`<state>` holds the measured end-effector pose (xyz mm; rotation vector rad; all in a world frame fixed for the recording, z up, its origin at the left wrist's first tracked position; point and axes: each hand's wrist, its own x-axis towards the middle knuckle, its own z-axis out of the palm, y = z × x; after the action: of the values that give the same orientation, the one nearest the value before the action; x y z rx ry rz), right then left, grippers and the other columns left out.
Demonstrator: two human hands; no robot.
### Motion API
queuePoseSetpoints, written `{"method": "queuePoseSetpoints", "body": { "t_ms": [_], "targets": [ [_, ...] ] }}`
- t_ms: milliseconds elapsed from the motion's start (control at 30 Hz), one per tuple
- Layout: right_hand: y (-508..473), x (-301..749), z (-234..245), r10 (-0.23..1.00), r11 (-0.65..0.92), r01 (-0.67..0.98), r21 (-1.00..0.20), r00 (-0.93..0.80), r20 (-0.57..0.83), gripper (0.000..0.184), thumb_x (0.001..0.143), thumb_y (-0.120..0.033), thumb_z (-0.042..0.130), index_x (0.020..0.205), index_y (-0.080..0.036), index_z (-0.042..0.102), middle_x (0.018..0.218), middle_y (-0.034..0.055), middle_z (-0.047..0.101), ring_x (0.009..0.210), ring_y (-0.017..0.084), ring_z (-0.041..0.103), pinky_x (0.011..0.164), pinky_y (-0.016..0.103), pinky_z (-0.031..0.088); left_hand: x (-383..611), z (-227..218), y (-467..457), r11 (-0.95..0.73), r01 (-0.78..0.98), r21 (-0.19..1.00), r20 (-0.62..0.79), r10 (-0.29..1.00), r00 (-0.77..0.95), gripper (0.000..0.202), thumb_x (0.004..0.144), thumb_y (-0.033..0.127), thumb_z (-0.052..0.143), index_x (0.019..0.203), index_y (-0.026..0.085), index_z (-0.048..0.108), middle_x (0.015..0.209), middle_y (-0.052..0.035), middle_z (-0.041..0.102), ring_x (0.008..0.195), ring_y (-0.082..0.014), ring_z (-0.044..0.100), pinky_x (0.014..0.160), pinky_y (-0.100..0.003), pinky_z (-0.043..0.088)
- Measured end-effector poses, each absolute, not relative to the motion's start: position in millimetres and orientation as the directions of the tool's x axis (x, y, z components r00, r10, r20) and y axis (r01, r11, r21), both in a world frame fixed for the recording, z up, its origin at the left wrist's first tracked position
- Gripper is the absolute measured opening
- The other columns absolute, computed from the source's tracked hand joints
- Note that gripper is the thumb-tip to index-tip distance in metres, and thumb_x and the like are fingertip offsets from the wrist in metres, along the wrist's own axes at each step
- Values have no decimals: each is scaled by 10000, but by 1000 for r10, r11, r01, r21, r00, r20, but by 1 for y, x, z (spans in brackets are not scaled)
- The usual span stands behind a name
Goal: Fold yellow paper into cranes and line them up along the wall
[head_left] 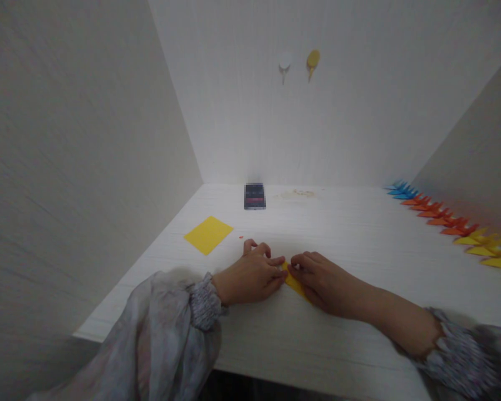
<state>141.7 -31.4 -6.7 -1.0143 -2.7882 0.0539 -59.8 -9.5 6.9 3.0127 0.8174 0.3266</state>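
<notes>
A small folded piece of yellow paper (pixel 297 285) lies on the white table between my two hands, partly covered by fingers. My left hand (pixel 256 274) pinches or presses its upper left end with thumb and fingertips. From the other side, my right hand (pixel 323 281) has its curled fingers on the paper's right edge. A flat yellow paper square (pixel 209 235) rests to the left, beyond my left wrist. How far the piece in my hands is folded is hard to see.
Folded paper cranes (pixel 459 225) in blue, orange and yellow stand in a row along the right wall. A dark, blurred flat object (pixel 255 196) lies near the back wall. Two hooks, white (pixel 284 61) and yellow (pixel 313 58), are on that wall. A tiny red scrap (pixel 241 237) lies mid-table.
</notes>
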Motion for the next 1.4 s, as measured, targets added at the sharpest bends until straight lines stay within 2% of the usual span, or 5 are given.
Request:
{"method": "queuePoseSetpoints", "body": {
  "t_ms": [300, 600, 767, 1100, 1400],
  "targets": [
    [-27, 153, -12, 541, 840, 534, -90, -821, 183, 328, 825, -160, 406, 1133, -139, 518, 1130, 111, 519, 1003, 203, 453, 848, 365, 385, -59, 9, -8, -851, 522, 55, 190, 522, 831, 275, 875, 330, 335, 924, 284, 603, 1070, 21, 611, 919, -211, 459, 813, -474, 187],
    [-33, 148, -2, 535, 837, 545, 50, -835, 130, 293, 818, -187, 421, 1069, -136, 564, 1122, 117, 559, 994, 224, 481, 853, 413, 359, -56, 9, -13, -836, 548, 1, 197, 538, 820, 305, 883, 333, 301, 913, 255, 594, 1043, 2, 611, 870, -203, 460, 819, -506, 192],
    [-34, 151, -6, 526, 838, 540, 75, -838, 145, 409, 806, -164, 408, 1213, -131, 442, 1194, 129, 522, 1005, 219, 498, 863, 413, 354, -56, 11, -14, -838, 546, -6, 187, 535, 824, 297, 880, 340, 305, 939, 260, 585, 1046, -6, 605, 870, -210, 455, 825, -520, 191],
    [-41, 162, 4, 611, 791, 606, -86, -775, 160, 442, 701, -53, 401, 1134, -80, 488, 1013, 133, 584, 970, 204, 496, 871, 377, 386, -55, 12, -14, -834, 551, -8, 176, 541, 822, 296, 885, 316, 300, 949, 279, 586, 1082, 11, 597, 884, -216, 455, 833, -550, 192],
    [-50, 159, 9, 559, 824, 567, 3, -813, 161, 324, 701, -76, 421, 994, -98, 559, 930, 115, 600, 873, 193, 510, 840, 358, 399, -57, 12, -13, -839, 543, -3, 183, 534, 826, 291, 881, 328, 313, 916, 269, 596, 1041, -2, 608, 867, -203, 459, 835, -529, 198]
  ]
}}
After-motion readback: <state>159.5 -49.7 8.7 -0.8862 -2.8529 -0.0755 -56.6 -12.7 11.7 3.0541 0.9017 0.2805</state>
